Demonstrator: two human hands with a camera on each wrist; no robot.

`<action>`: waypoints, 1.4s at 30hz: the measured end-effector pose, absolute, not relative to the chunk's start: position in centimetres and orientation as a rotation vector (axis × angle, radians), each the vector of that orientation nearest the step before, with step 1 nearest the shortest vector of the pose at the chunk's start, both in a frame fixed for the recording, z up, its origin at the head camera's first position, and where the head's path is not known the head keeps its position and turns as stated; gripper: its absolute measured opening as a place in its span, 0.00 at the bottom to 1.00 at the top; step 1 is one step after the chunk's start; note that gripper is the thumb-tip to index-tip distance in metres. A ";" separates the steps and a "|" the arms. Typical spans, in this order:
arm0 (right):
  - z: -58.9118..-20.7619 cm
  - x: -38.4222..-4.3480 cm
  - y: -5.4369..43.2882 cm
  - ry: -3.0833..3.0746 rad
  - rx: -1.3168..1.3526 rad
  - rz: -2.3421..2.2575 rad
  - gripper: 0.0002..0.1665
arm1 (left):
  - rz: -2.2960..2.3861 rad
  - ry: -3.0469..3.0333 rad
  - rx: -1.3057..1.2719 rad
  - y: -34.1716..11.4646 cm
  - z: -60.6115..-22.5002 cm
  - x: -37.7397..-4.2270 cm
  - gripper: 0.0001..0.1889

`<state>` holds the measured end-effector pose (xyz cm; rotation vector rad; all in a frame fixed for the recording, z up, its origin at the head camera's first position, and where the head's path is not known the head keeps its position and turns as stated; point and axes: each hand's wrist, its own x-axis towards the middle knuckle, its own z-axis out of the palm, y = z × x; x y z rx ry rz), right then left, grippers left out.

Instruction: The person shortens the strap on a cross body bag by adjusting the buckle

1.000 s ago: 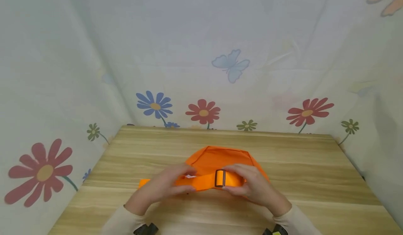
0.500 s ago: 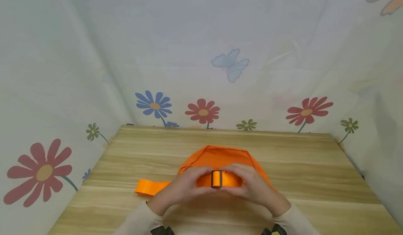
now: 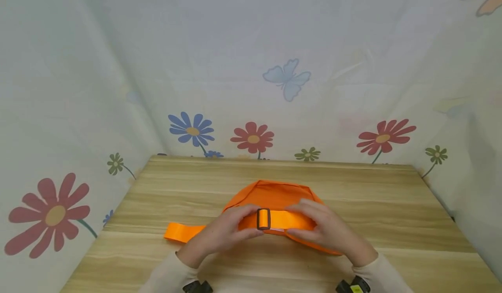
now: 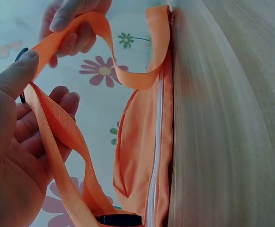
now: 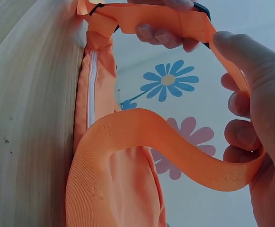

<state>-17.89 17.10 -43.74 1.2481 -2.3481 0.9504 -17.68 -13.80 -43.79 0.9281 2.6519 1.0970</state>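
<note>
An orange waist bag (image 3: 278, 195) lies on the wooden table, a white zipper (image 4: 154, 175) along its side. Above its near side, both hands hold up its orange strap (image 3: 285, 219). My left hand (image 3: 223, 233) pinches the strap at a black slider buckle (image 3: 269, 219), thumb on top. My right hand (image 3: 335, 228) grips the strap a short way to the right, thumb against the webbing (image 5: 232, 66). Beyond that hand the strap hangs in a loose loop (image 5: 142, 125) toward the bag. A second black buckle (image 4: 119, 220) shows low in the left wrist view.
A folded strap length (image 3: 182, 232) lies left of the left hand on the table (image 3: 392, 206). White cloth walls (image 3: 219, 44) printed with flowers and butterflies enclose the table at the back and sides.
The slider buckle has shifted left in the head view. My left hand first came right to the buckle, then eased back left with it. The right hand has moved right, widening the gap.
</note>
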 end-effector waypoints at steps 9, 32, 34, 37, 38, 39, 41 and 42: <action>-43.5 -17.9 17.1 -2.304 1.256 0.929 0.22 | 1.195 2.627 0.975 -13.4 -44.1 -17.8 0.33; -44.1 -17.7 14.6 -2.242 1.279 1.012 0.23 | 1.411 2.529 1.152 -12.3 -44.8 -17.6 0.25; -44.1 -17.7 14.4 -2.246 1.289 1.028 0.23 | 1.418 2.526 1.147 -12.2 -44.9 -17.6 0.24; -44.1 -17.7 14.3 -2.298 1.263 1.032 0.25 | 1.449 2.534 1.115 -12.1 -44.9 -17.5 0.21; -44.2 -17.6 14.4 -2.328 1.243 1.030 0.26 | 1.464 2.540 1.097 -12.1 -44.9 -17.5 0.21; -44.2 -17.6 14.6 -2.360 1.218 1.022 0.27 | 1.483 2.546 1.069 -12.2 -44.8 -17.4 0.20; -44.3 -17.6 15.1 -2.421 1.169 1.006 0.29 | 1.521 2.548 1.046 -12.4 -44.6 -17.3 0.19; -44.3 -17.6 15.4 -2.439 1.149 0.991 0.29 | 1.536 2.551 1.035 -12.6 -44.5 -17.3 0.19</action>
